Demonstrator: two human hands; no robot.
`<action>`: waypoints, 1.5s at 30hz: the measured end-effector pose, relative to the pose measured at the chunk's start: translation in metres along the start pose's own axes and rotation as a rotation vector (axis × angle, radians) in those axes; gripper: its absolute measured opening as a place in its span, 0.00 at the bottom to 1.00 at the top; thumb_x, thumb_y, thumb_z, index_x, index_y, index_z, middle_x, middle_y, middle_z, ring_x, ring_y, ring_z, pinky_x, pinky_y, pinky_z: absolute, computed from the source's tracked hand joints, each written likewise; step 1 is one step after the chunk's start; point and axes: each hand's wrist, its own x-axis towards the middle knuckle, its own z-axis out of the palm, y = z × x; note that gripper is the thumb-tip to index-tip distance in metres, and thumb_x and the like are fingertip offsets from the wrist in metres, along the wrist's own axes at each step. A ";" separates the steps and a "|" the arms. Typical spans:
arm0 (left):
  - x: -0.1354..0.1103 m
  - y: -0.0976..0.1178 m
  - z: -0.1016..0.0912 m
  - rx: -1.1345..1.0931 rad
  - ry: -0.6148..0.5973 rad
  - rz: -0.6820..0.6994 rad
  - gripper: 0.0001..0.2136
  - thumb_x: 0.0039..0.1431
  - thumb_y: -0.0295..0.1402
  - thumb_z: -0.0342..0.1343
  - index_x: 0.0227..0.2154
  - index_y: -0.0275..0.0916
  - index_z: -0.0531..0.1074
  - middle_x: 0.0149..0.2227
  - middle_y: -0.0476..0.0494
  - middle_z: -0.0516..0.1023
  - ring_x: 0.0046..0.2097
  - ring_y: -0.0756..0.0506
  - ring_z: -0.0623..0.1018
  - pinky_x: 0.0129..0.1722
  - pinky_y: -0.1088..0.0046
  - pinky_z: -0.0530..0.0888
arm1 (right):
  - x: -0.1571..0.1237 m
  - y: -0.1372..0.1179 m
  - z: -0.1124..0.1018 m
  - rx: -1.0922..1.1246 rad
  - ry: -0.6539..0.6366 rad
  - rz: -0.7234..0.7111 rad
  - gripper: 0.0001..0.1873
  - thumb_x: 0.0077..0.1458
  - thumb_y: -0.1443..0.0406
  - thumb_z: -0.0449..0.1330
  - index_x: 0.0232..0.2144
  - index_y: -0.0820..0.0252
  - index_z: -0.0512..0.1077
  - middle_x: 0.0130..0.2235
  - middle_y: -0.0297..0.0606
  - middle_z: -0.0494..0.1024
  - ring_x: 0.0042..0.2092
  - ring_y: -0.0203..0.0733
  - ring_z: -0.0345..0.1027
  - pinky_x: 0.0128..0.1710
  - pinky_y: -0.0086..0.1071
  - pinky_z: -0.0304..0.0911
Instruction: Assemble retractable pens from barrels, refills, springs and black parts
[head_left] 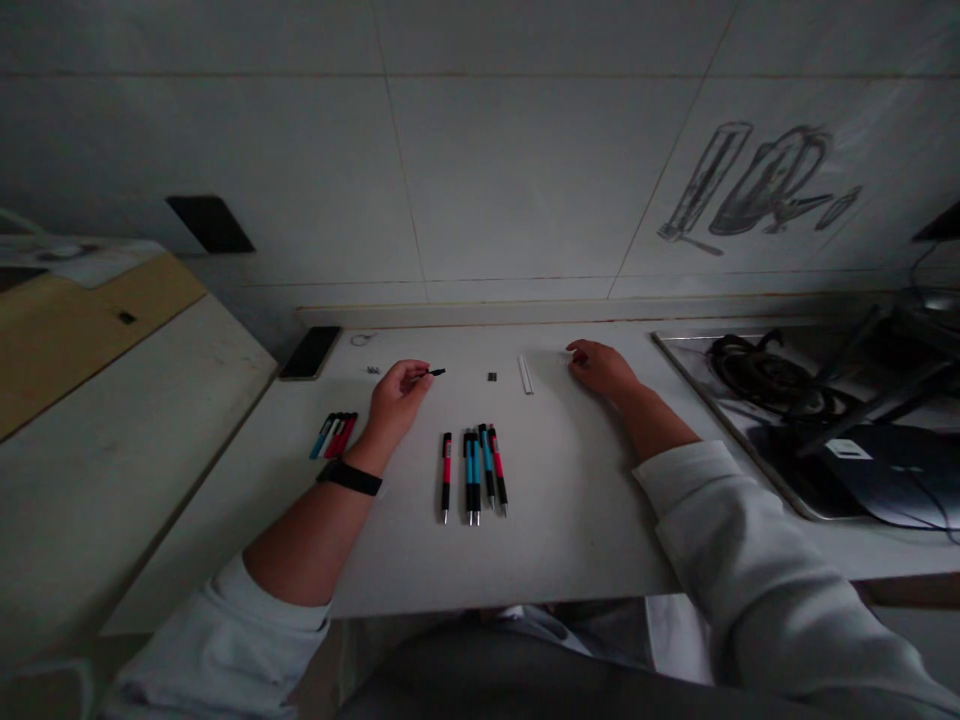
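Between its thumb and fingers my left hand (399,400) pinches a short black pen part (437,372), which points to the right. Over on the right, my right hand (598,368) rests low on the table with curled fingers, beside a few tiny, faint pieces (562,358); what its fingertips hold is too small to make out. Two thin white refills (526,375) and small dark pieces (492,377) lie between my hands. Several assembled red and blue pens (472,477) are lined up nearer to me. Left of my left wrist are coloured pen barrels (327,436).
Small metallic bits (373,370) and a thin ring (362,340) lie at the back left, near a dark phone (311,353). A gas stove (780,380) with a dark object on it borders the right side. The tiled wall (517,190) closes off the back.
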 end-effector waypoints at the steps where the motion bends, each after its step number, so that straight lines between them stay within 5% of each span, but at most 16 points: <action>1: 0.001 -0.001 0.000 0.000 0.005 0.005 0.14 0.58 0.39 0.64 0.45 0.41 0.76 0.45 0.41 0.81 0.47 0.43 0.81 0.51 0.64 0.76 | -0.001 0.000 -0.001 0.010 0.003 -0.003 0.22 0.56 0.68 0.61 0.54 0.59 0.74 0.45 0.43 0.83 0.44 0.45 0.75 0.49 0.36 0.68; 16: 0.001 0.008 -0.008 0.097 0.047 0.062 0.10 0.58 0.39 0.64 0.39 0.41 0.75 0.39 0.46 0.80 0.40 0.46 0.78 0.44 0.68 0.74 | -0.018 -0.031 -0.025 0.019 0.353 0.075 0.24 0.58 0.67 0.57 0.57 0.59 0.71 0.50 0.49 0.79 0.45 0.50 0.75 0.48 0.42 0.69; 24: -0.004 0.010 -0.002 0.146 -0.031 0.076 0.10 0.58 0.40 0.64 0.38 0.41 0.76 0.39 0.45 0.81 0.39 0.46 0.78 0.43 0.68 0.74 | -0.008 -0.003 -0.007 -0.067 0.199 0.244 0.21 0.60 0.69 0.55 0.53 0.60 0.77 0.47 0.48 0.81 0.46 0.51 0.74 0.48 0.41 0.68; 31: -0.006 0.008 -0.001 0.195 -0.103 0.066 0.10 0.59 0.41 0.63 0.39 0.41 0.77 0.40 0.45 0.81 0.40 0.45 0.79 0.45 0.67 0.75 | 0.011 0.009 0.007 -0.118 0.036 0.104 0.17 0.64 0.68 0.56 0.49 0.56 0.82 0.49 0.45 0.81 0.49 0.46 0.73 0.54 0.36 0.65; 40: -0.006 0.009 0.000 0.200 -0.112 0.068 0.09 0.59 0.40 0.63 0.39 0.41 0.77 0.40 0.46 0.81 0.39 0.46 0.79 0.43 0.67 0.75 | 0.005 0.014 0.002 -0.093 0.121 0.142 0.13 0.64 0.66 0.57 0.47 0.60 0.78 0.45 0.47 0.81 0.45 0.48 0.73 0.47 0.37 0.65; 45: -0.007 0.009 0.000 0.202 -0.119 0.083 0.08 0.59 0.39 0.64 0.38 0.41 0.77 0.39 0.46 0.81 0.39 0.46 0.79 0.43 0.68 0.75 | 0.004 0.017 0.004 -0.055 0.125 0.021 0.14 0.62 0.69 0.56 0.43 0.60 0.80 0.45 0.45 0.80 0.45 0.46 0.73 0.50 0.35 0.65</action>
